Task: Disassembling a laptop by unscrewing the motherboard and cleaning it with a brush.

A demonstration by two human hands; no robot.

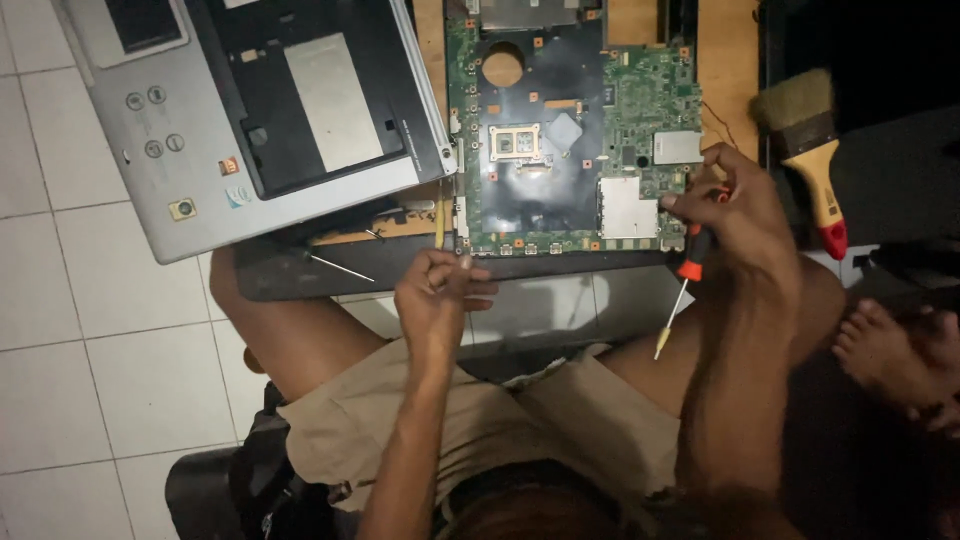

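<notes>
Silver laptop shell (250, 120) lies tilted at upper left, overhanging the table (730, 60) edge above white floor tiles (90, 340). Green circuit board (570, 130) sits just beside it, its near edge flush along the table's front lip. Paintbrush (815, 160) lies to the right, bristles away, red handle tip toward the person. Right hand (735, 215) grips a screwdriver (685, 285) at the board's right corner: long axis steep, shaft pointing down and slightly left, off the table, over the knee. Left hand (440, 295) is clenched at the front edge, pinching something small; cannot tell what.
</notes>
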